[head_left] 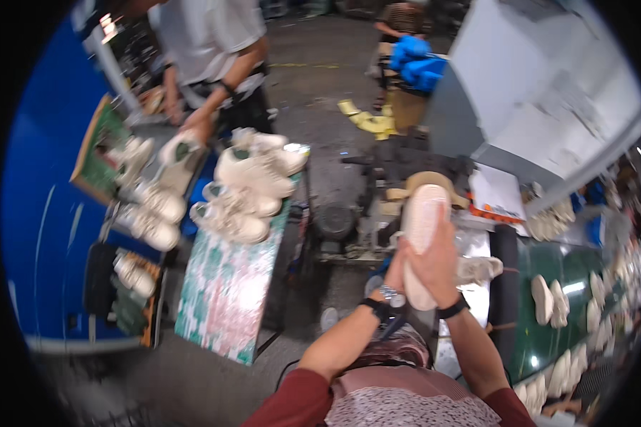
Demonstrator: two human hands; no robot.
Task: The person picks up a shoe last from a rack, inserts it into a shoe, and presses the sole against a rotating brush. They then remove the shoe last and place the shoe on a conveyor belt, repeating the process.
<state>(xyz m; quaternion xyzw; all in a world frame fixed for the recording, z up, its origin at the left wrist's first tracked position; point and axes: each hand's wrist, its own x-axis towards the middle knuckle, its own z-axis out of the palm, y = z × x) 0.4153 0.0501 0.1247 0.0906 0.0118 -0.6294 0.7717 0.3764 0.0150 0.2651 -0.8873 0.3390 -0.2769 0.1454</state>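
Observation:
A cream shoe [421, 220] is held upright in front of me, its pale sole facing me. My right hand [438, 262] wraps round its right side, fingers closed over it. At its lower left edge my left hand [397, 270] also grips it, partly hidden behind the shoe and the other hand. Just behind the toe is a tan rounded part [434, 178] of what looks like a machine. To the right of my right hand, another light shoe [478, 270] lies on a bright bench surface.
At left, several cream shoes [238, 203] stand on a paint-stained board [224, 302]. A co-worker in a white shirt [210, 39] handles a shoe there. On the right, a green conveyor [516, 313] bears more shoes [550, 301]. A large grey-white cabinet [527, 78] stands at far right.

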